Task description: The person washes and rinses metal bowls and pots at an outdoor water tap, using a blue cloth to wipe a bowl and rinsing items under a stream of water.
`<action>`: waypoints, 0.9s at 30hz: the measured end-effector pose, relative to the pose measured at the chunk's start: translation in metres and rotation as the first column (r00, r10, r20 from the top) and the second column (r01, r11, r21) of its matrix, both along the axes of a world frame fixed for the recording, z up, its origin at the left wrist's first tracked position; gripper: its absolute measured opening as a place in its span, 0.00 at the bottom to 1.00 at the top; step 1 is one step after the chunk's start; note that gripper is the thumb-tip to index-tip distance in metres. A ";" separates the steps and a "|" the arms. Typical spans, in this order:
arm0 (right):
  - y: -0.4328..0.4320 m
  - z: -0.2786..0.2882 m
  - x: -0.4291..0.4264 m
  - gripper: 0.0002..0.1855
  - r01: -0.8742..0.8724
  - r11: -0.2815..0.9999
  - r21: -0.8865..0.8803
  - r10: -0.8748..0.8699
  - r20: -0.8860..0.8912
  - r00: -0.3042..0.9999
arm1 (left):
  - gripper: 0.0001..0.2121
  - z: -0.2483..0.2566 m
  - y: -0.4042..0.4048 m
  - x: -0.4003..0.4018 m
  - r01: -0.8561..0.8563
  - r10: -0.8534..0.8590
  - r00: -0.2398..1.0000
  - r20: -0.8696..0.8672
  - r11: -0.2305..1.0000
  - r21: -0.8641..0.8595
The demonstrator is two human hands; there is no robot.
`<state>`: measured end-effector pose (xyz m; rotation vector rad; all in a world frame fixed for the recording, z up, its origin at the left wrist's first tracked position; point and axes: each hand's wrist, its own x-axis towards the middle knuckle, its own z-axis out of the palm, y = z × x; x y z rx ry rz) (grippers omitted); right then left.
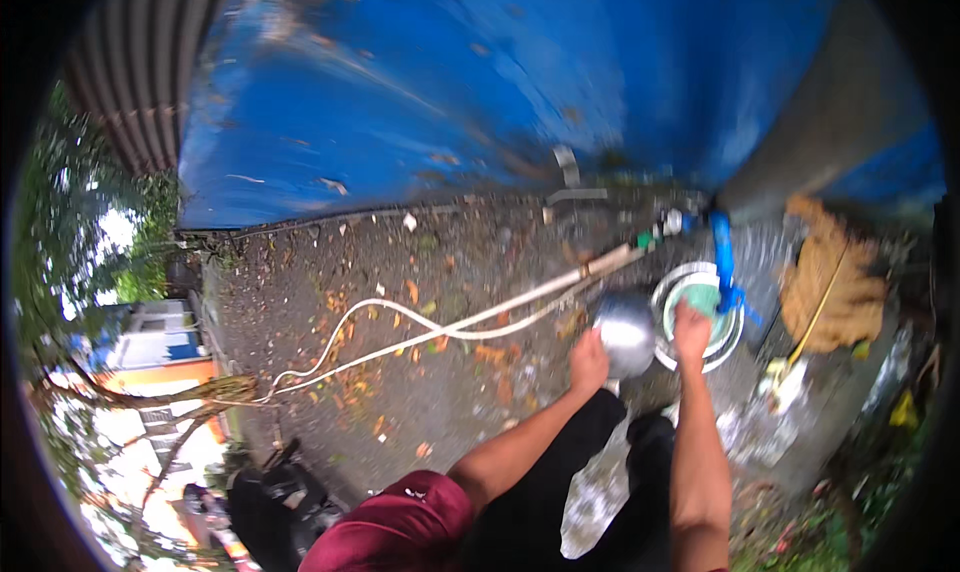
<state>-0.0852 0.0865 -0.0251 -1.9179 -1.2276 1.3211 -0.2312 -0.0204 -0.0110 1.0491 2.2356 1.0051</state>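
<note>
My left hand (589, 360) grips the rim of a round, shiny metal bowl (625, 335), held tilted beside a white-rimmed bucket (663, 347). My right hand (691, 333) is at the bucket's mouth, over something pale green (699, 294) inside it. Whether its fingers hold anything is blurred. A blue tap (721, 249) on a blue pipe reaches over the bucket's edge.
A blue wall (450, 121) runs along the far side. A white hose (510, 302) lies looped on the leaf-strewn ground. A large dry brown leaf (832, 287) lies right of the bucket. Black bags (277, 504) stand at lower left.
</note>
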 end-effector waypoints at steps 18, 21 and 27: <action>0.210 0.475 -0.294 0.12 -0.530 0.260 0.807 0.045 0.539 0.841 | 0.06 0.163 -0.085 -0.157 -0.450 0.440 0.887 0.137 0.892 0.044; 0.248 0.491 -0.314 0.12 -0.652 0.262 0.712 -0.070 0.688 0.723 | 0.07 0.163 -0.104 -0.164 -0.451 0.444 0.892 0.090 0.889 0.077; 0.268 0.497 -0.335 0.08 -0.714 0.179 0.677 -0.038 0.730 0.682 | 0.07 0.192 -0.128 -0.177 -0.519 0.512 0.854 0.096 0.852 0.076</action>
